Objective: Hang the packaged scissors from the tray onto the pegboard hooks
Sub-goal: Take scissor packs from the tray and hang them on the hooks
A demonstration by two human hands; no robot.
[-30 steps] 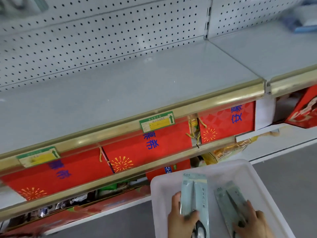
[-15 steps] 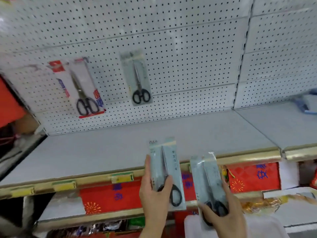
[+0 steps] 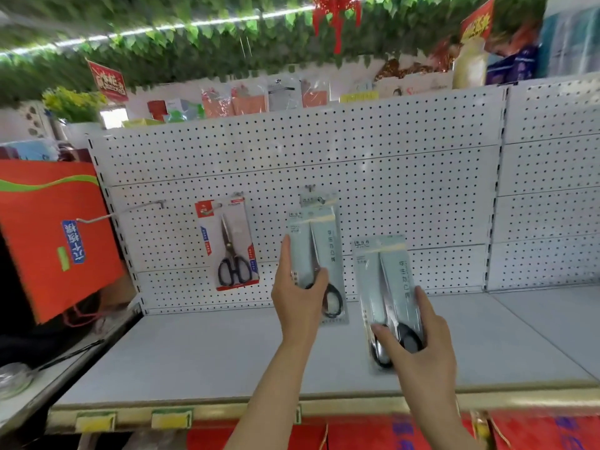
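Two scissors packs are gripped upright before the pegboard (image 3: 389, 177), one (image 3: 319, 254) in the left hand (image 3: 300, 298), the other (image 3: 388, 293) in the right hand (image 3: 418, 345), just beside.

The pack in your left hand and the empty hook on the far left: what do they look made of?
The pack in the left hand looks like pale printed card, probably under glossy clear plastic, judging by its sheen. The empty hook looks like thin bare metal wire: grey, slender, slightly shiny.

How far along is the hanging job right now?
Done: a red-edged scissors pack and a pale pack hang on the white pegboard. In hand: the left hand and right hand each hold a pale blue scissors pack. Left: hooking both; one bare metal hook is free.
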